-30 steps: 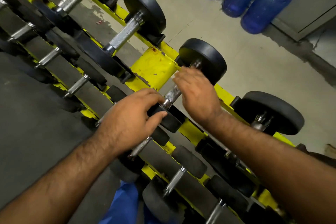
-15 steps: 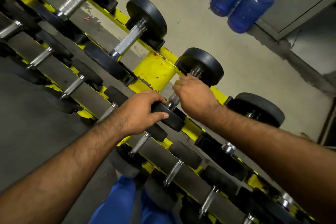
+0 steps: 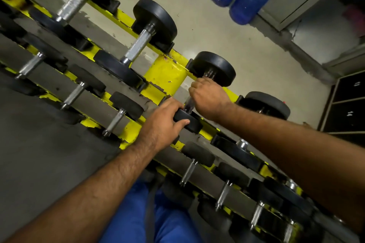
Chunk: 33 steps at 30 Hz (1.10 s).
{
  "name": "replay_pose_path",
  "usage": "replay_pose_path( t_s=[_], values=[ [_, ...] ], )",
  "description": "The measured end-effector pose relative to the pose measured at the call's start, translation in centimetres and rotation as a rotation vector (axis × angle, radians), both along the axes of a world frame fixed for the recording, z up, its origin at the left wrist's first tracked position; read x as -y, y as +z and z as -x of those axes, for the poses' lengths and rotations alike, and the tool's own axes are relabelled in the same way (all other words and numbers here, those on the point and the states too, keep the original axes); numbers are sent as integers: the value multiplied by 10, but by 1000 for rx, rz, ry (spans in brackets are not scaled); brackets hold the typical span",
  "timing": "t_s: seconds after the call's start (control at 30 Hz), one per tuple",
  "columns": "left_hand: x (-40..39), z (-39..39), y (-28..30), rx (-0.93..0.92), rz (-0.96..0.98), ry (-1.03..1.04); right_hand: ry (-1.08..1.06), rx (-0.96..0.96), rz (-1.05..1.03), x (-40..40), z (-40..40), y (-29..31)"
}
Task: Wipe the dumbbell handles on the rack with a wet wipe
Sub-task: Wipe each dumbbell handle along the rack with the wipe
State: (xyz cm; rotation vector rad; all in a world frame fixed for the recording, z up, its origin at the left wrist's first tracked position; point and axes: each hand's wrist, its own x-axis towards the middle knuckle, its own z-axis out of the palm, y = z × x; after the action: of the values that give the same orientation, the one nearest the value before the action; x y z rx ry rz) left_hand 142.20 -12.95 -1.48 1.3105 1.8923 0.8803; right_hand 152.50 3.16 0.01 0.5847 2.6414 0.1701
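Left hand clamps the near plate of the dumbbell on the yellow rack, right hand curls round its handle, wipe hidden; better to twist fully around the knurling.

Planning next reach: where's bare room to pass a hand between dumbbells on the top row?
Widest gap: over the yellow post, between the gripped dumbbell and its left neighbour. Bare floor lies beyond the rack. Crowded: the lower row, and around the left hand and right hand.
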Motion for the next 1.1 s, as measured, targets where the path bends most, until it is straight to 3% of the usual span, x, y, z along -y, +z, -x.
replay_pose_path(
  t_s=[0.17,0.27,0.43,0.57,0.7,0.83,0.97,1.1],
  values=[
    [1,-2,4,3,26,8,-30,5,-1,-10,4,10],
    [2,-2,5,-18,26,3,94,57,91,7,5,5],
    [2,-4,5,-8,31,18,-4,-11,62,-11,0,6],
    [2,-5,7,-16,21,19,188,-7,327,5,-8,7],
    [3,-5,7,-9,26,17,64,-95,213,-6,-17,8],
    [3,-7,4,-11,25,13,216,-64,360,9,-12,5],
    [4,-7,3,-17,20,9,75,-51,161,-11,-6,7],
    [3,-9,3,-17,30,-5,189,-66,226,-1,-13,8]
  ],
)
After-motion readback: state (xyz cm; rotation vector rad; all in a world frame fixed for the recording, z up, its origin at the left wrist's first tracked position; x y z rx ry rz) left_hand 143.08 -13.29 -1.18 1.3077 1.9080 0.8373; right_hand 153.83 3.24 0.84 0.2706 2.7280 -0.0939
